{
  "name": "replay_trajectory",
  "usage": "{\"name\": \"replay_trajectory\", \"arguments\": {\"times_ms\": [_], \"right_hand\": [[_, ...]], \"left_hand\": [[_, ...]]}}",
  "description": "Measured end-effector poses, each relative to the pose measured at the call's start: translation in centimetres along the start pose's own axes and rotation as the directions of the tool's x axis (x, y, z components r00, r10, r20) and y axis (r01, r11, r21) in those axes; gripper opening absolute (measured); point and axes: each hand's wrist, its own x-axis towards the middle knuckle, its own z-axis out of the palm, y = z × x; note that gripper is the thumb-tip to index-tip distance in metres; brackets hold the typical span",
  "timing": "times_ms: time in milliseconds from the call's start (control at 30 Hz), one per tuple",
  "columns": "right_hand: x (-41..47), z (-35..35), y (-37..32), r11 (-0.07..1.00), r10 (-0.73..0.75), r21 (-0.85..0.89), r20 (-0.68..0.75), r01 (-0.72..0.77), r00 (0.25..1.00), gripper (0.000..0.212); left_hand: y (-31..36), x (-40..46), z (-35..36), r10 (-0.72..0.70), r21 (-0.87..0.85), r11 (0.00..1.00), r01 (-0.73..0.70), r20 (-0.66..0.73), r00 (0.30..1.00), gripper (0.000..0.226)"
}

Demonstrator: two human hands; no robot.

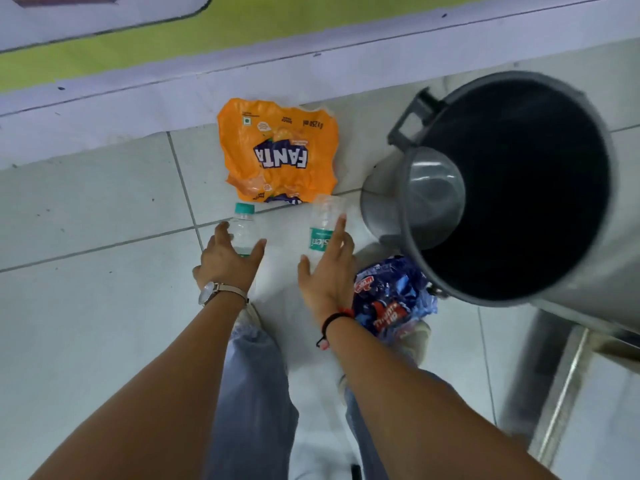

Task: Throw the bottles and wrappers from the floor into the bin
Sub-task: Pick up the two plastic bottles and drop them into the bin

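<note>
Head view: a person bends over a tiled floor (86, 216), both arms reaching down beside a grey bin (512, 188).

Nearest, just left of the bin's base, lies a crumpled blue wrapper (391, 299), soft film that should weigh almost nothing and can be bunched anywhere.

Farther out, the right hand (325, 275) is spread, fingers apart, over the lower half of a clear bottle (323, 230) lying left of the bin; whether it touches the bottle cannot be told.

Farther left of the bin, the left hand (228, 261), a watch at its wrist, is likewise spread, thumb and fingers straddling a small bottle (242, 226) with a teal cap, not closed on it.

Both bottles look empty, so probably light, thin-walled and a little slick; the labelled midsection seems the surest place to grasp.

Beyond them, left of the bin and against the wall, lies an orange wrapper (277, 150), flat and crinkled, likely floppy, best lifted by an edge.

The bin stands open, its swing lid tipped inward; the dark interior shows no contents, though its bottom is hard to see.
</note>
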Motion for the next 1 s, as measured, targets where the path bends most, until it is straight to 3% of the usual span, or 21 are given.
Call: {"name": "replay_trajectory", "arguments": {"times_ms": [100,200,300,433,500,600,700,867,1000], "right_hand": [[-2.6,-4.8,-2.2,0.988,-0.14,0.062,-0.068,0.144,0.988,0.082],[-3.6,-10.5,-3.6,0.969,-0.191,0.119,-0.185,0.215,0.964,0.078],[-3.2,-15.5,-3.4,0.961,-0.162,0.16,-0.333,0.224,0.929,0.074],[-1.3,-21.1,0.0,0.984,-0.06,0.124,-0.453,0.13,0.889,0.069],[-0.5,-22.7,2.5,0.994,-0.011,0.096,-0.439,0.059,0.899,0.069],[0.6,-23.3,5.9,0.998,0.041,0.068,-0.381,-0.017,0.924,0.069],[1.7,-22.9,7.5,0.997,0.068,0.063,-0.324,-0.05,0.944,0.07],[3.0,-21.7,9.1,0.995,0.098,0.042,-0.286,-0.09,0.953,0.069],[2.0,-20.4,9.4,0.993,0.098,-0.028,-0.359,-0.116,0.928,0.061]], "left_hand": [[3.7,-2.7,-3.4,0.028,-0.185,0.982,-0.038,-0.061,0.998,0.066],[8.5,-5.1,-5.9,0.109,-0.275,0.951,-0.142,-0.133,0.985,0.066],[13.9,-7.0,-6.8,0.183,-0.352,0.905,-0.239,-0.184,0.966,0.069],[21.0,-9.4,-5.6,0.351,-0.463,0.806,-0.368,-0.126,0.928,0.072],[23.6,-10.4,-3.8,0.411,-0.423,0.813,-0.399,-0.068,0.909,0.07],[25.5,-10.9,-0.2,0.384,-0.155,0.913,-0.377,0.014,0.923,0.059],[25.5,-10.8,2.1,0.35,0.007,0.937,-0.349,-0.023,0.937,0.042],[23.8,-10.5,3.5,0.449,-0.005,0.889,-0.457,-0.181,0.875,0.038],[18.5,-10.2,2.7,0.342,-0.012,0.936,-0.351,-0.2,0.918,0.043]]}}
